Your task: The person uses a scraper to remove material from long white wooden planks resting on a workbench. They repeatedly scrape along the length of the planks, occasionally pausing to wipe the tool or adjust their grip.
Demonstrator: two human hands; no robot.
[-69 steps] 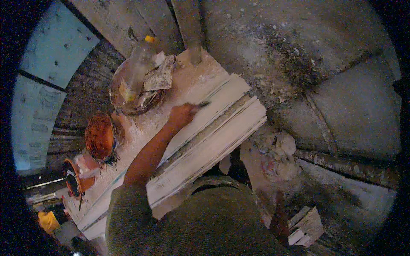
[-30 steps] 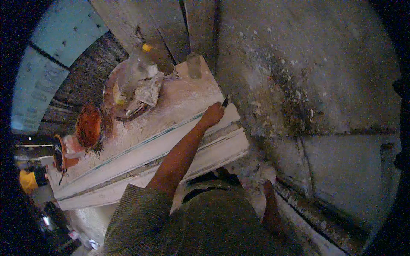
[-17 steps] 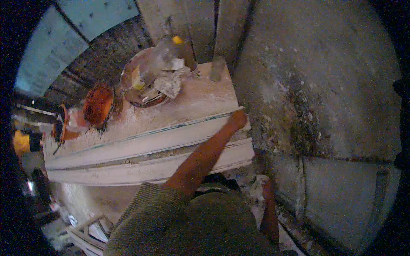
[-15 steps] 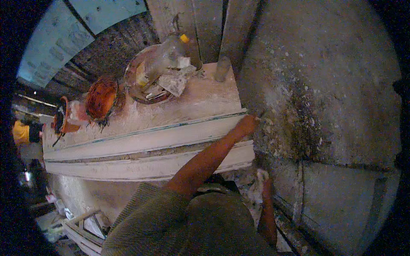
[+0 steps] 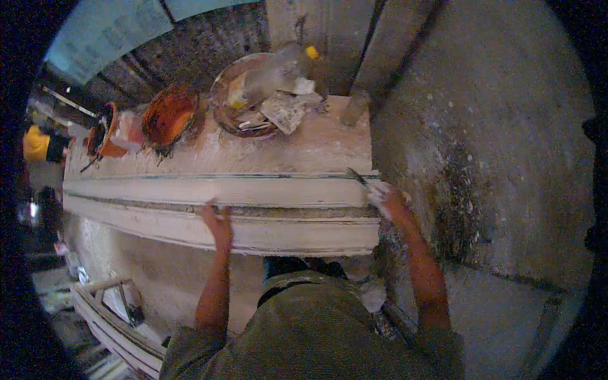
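Observation:
Two long white mouldings (image 5: pixel 285 191) lie side by side along the near edge of the table, with a rough gap between them. Near their right end, my right hand (image 5: pixel 394 204) is closed around a thin tool (image 5: pixel 356 177) with a dark, narrow, blade-like tip pointing up and left. Something whitish, perhaps a rag or caked powder, shows at its fingers; its exact kind is blurred. My left hand (image 5: pixel 218 223) is over the nearer moulding, left of the middle, fingers apart at the gap. Nothing shows in it.
On the dusty table (image 5: pixel 310 152) stand an orange bowl (image 5: pixel 170 120), another orange container (image 5: pixel 111 136) and a round basin (image 5: pixel 253 130) heaped with a clear bottle, papers and scraps. A cloudy jar (image 5: pixel 354 109) is at the right corner. A stained wall (image 5: pixel 494 158) rises on the right.
My left hand has drawn back from the mouldings' right end to left of the middle. My right hand has risen from below the table edge to that end, now holding the dark-tipped tool.

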